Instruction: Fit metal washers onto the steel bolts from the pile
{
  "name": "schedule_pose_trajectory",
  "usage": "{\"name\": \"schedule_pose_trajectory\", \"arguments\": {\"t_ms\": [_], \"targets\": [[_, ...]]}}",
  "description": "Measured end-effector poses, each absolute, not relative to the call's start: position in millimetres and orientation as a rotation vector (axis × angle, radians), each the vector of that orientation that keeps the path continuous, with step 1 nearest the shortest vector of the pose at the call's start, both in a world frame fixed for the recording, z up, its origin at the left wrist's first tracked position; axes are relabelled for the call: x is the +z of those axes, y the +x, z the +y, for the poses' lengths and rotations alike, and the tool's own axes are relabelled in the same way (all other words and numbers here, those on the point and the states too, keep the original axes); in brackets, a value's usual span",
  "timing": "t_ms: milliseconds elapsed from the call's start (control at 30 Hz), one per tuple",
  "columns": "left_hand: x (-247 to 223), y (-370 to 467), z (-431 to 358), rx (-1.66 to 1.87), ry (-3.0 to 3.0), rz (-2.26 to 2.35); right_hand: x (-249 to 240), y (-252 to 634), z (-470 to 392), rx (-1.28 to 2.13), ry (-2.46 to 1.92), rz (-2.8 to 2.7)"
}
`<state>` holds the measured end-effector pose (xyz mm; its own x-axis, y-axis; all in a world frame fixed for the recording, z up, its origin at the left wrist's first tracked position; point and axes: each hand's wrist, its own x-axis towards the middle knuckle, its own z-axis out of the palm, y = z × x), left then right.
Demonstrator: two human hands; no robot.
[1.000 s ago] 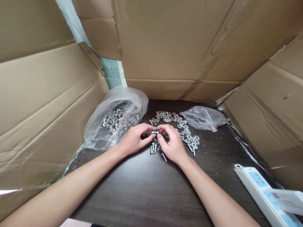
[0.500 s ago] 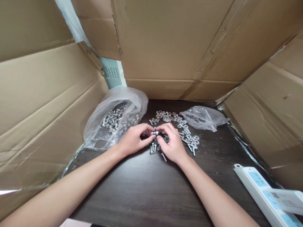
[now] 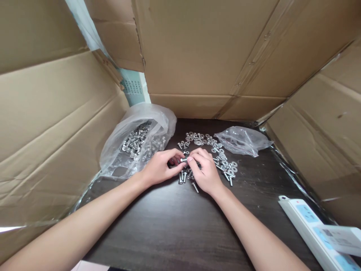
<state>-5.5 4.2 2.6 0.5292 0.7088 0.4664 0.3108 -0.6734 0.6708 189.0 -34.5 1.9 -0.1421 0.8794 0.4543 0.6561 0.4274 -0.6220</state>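
A small silver bolt (image 3: pixel 184 160) lies sideways between my two hands, just above the table. My left hand (image 3: pixel 162 165) pinches its left end between thumb and fingers. The thumb and fingers of my right hand (image 3: pixel 206 170) are closed over its right end and hide that end; whether a nut or washer sits there cannot be made out. Loose bolts (image 3: pixel 182 177) lie on the table below the hands, and a single bolt (image 3: pixel 195 187) lies a little nearer. Behind and to the right of my right hand are flat washers (image 3: pixel 233 166) mixed with nuts and more bolts.
An open clear plastic bag (image 3: pixel 113 150) with many bolts stands at the left. A flattened plastic bag (image 3: pixel 244 141) lies at the back right. A white power strip (image 3: pixel 299 222) is at the front right. Cardboard walls (image 3: pixel 197 56) surround the dark table (image 3: pixel 158 226).
My right fingers have shifted left and closed over the bolt's right end, which showed between the hands before. A nut on the table behind them has come into view. My left hand has barely moved.
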Motion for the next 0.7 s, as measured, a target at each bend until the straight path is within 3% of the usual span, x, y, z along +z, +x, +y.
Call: {"name": "schedule_pose_trajectory", "arguments": {"t_ms": [700], "targets": [[3.0,-7.1,3.7,1.037,2.264,0.833,1.8,190.5,-35.3,0.399,-1.275,-1.903]]}}
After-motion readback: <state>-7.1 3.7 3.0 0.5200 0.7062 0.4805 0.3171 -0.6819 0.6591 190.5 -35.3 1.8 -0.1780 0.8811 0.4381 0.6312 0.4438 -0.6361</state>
